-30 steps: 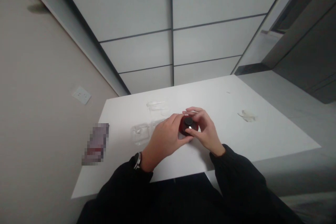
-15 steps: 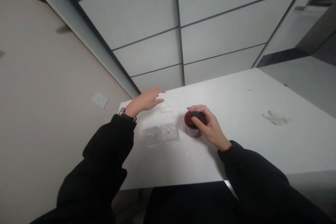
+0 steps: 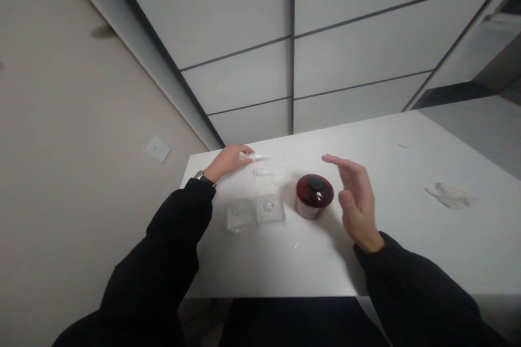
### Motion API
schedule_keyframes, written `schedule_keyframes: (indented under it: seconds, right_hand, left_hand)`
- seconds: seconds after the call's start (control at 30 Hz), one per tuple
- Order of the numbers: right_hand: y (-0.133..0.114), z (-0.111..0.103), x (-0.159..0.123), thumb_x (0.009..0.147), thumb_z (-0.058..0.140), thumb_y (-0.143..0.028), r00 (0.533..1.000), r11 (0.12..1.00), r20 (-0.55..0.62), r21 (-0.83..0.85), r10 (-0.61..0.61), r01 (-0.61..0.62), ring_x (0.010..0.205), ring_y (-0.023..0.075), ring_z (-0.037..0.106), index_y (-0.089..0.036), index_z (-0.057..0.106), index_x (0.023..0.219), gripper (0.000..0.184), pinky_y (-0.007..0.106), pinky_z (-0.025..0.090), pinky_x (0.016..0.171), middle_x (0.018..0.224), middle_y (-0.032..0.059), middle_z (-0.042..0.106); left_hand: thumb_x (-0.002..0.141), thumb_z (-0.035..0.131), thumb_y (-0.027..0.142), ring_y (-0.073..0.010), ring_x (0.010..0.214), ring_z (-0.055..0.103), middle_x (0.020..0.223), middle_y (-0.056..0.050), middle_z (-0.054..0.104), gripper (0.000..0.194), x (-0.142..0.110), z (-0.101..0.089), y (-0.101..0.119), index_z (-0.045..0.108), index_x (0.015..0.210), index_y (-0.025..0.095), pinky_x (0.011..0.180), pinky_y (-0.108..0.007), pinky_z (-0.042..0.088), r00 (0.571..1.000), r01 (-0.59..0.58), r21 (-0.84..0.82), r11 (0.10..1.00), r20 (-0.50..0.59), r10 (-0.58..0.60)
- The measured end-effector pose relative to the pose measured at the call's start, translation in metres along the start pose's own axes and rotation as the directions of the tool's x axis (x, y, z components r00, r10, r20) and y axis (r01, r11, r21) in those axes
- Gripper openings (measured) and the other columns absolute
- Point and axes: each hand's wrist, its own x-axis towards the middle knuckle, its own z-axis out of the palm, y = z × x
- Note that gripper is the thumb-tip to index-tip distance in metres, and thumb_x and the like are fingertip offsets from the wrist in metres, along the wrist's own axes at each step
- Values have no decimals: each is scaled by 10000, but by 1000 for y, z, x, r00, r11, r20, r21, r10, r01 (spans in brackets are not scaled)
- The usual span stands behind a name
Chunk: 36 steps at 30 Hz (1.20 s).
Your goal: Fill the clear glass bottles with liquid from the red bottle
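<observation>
Dark-red jar (image 3: 314,195) with a black knob on its lid stands upright on the white desk (image 3: 391,211). It is short and round, and its long axis goes straight up. Right hand (image 3: 357,200) is the nearer one: it is in the air just to the right of the jar, not touching it, and its grip is spread, with the fingers curved. Left hand (image 3: 227,162) is well apart, near the far edge of the desk, at a thin whitish strip (image 3: 254,157) — perhaps it pinches this strip, but the view is too poor to tell. To the jar's left lie a clear plastic blister pack (image 3: 254,214) and a smaller clear piece (image 3: 266,172).
</observation>
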Motion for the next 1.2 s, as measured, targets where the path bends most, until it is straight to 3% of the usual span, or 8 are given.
schedule_keyframes:
  seconds: [0.1,0.17,0.27,0.37,0.57,0.87,0.93,1.2]
  right_hand:
    - [-14,-7,10,976,623,-474,987,990,-93,-74,-128,122,1239,298,651,-272,629,1244,336,584,469,1142,1238,95,693]
    - [-30,-13,19,967,644,-391,980,977,-85,-125,-182,170,1150,291,682,-297,658,1188,241,576,518,1075,1138,70,709]
    - [-60,-12,37,959,654,-303,981,961,101,-204,-168,186,1044,284,707,-323,679,1136,180,529,564,978,1053,52,724]
    - [-89,5,57,954,661,-263,929,910,326,-307,-174,278,974,261,725,-293,681,1093,143,450,581,904,1025,47,748]
    - [-112,58,82,1003,581,-280,759,844,630,-306,-168,441,962,235,738,-216,660,1108,146,368,579,849,1059,73,771]
    - [-100,116,89,988,589,-226,397,821,918,-233,8,521,1104,275,700,-197,624,1248,264,391,519,901,1241,108,743]
    - [-100,125,91,980,599,-234,369,817,929,-245,43,523,1095,281,698,-193,620,1246,270,387,508,883,1233,109,743]
    - [-100,135,95,922,615,-223,354,833,928,-285,116,474,1044,264,698,-191,614,1202,281,364,472,858,1184,89,747]
  left_hand:
    - [911,618,318,-249,1053,684,1179,-114,745,288,-37,-34,13,715,1130,158,970,-376,522,993,9,-24,1000,-119,-12]
    - [904,633,364,-222,1003,694,1164,-96,740,283,-75,-59,28,713,1094,171,921,-341,548,981,-19,-81,997,-192,3]
    - [935,594,385,-210,971,694,1103,-71,749,249,-134,-86,51,718,1047,200,894,-327,543,979,-19,42,999,-200,27]
    - [955,583,373,-221,963,697,1081,-77,754,248,-169,-87,66,711,1066,193,884,-339,533,981,-36,169,985,-183,67]
    - [961,617,307,-237,923,694,1011,-86,743,175,-172,-62,71,702,1003,160,816,-347,533,989,-79,190,979,-110,101]
    - [977,632,264,-281,992,725,1129,-128,730,247,-176,-58,82,675,1170,117,861,-405,572,994,-28,270,962,-94,55]
    - [972,636,247,-290,1020,728,1167,-136,729,256,-176,-58,84,667,1186,111,879,-415,578,995,-18,258,966,-90,43]
    - [973,631,242,-283,1008,732,1153,-129,734,271,-175,-62,89,660,1205,104,854,-385,574,999,13,293,956,-43,0]
